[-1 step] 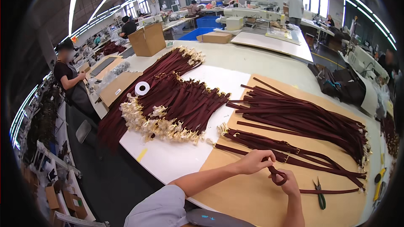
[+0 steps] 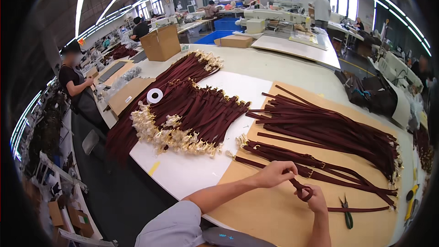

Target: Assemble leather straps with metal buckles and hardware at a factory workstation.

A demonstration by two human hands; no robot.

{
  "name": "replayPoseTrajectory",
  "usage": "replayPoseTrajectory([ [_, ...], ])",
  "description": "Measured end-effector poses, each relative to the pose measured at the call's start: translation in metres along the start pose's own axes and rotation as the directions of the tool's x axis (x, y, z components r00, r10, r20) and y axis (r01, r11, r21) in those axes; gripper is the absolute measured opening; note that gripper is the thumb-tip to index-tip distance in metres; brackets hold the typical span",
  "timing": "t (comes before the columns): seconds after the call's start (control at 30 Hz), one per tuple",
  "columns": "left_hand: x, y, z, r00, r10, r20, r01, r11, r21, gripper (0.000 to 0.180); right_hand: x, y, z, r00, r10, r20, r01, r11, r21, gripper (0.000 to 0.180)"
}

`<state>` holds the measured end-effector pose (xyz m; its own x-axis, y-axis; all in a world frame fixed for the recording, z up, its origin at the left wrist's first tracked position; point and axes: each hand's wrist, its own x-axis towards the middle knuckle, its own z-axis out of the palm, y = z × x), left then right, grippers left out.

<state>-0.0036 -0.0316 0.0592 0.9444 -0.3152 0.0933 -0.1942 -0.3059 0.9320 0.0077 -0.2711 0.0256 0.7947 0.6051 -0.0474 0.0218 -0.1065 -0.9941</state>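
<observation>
In the head view, both hands work on one dark maroon strap [image 2: 305, 191] that lies on the brown cardboard sheet [image 2: 270, 215] covering the near end of the desk [image 2: 192, 174]. The left hand [image 2: 275, 174] is closed, its fingers pinching the strap where it bends. The right hand [image 2: 316, 200] is closed too, holding the strap's end curled into a small loop between thumb and fingers. From that loop the rest of the strap runs off to the right, flat along the cardboard sheet.

Just right of the right hand, a pair of green-handled pliers [image 2: 347, 212] lies on the cardboard sheet, crossing the strap's tail. Just beyond the hands sits a small bunch of straps with gold buckles [image 2: 297, 160], and farther back on the same sheet a large pile of loose straps [image 2: 329, 128] fans out toward the right.

Left of the cardboard sheet, on the white desk surface, a heap of finished straps with gold clasps [image 2: 183, 119] spreads out, with a roll of white tape [image 2: 154, 95] resting at its far left edge. Well beyond it stands a cardboard box [image 2: 161, 42]. A person in a dark top [image 2: 75, 87] stands at the far left, by the neighbouring desk.
</observation>
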Motion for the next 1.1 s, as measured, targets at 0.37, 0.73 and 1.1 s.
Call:
replayPoseTrajectory([
  [0.37, -0.014, -0.012, -0.053, 0.98, 0.189, 0.057, -0.088, 0.676, -0.732, 0.028, -0.051, -0.027, -0.064, 0.988, 0.08, -0.136, -0.094, 0.991, -0.095, 0.013],
  [0.73, 0.026, -0.01, 0.034, 0.799, -0.069, 0.598, 0.106, 0.994, -0.027, 0.02, -0.065, -0.017, -0.081, 0.981, 0.192, 0.003, -0.186, 0.956, -0.228, 0.017],
  [1.1, 0.028, -0.019, 0.049, 0.832, -0.031, 0.554, 0.031, 0.999, 0.01, 0.02, -0.061, -0.028, -0.042, 0.988, 0.11, -0.112, -0.152, 0.848, -0.508, 0.023],
])
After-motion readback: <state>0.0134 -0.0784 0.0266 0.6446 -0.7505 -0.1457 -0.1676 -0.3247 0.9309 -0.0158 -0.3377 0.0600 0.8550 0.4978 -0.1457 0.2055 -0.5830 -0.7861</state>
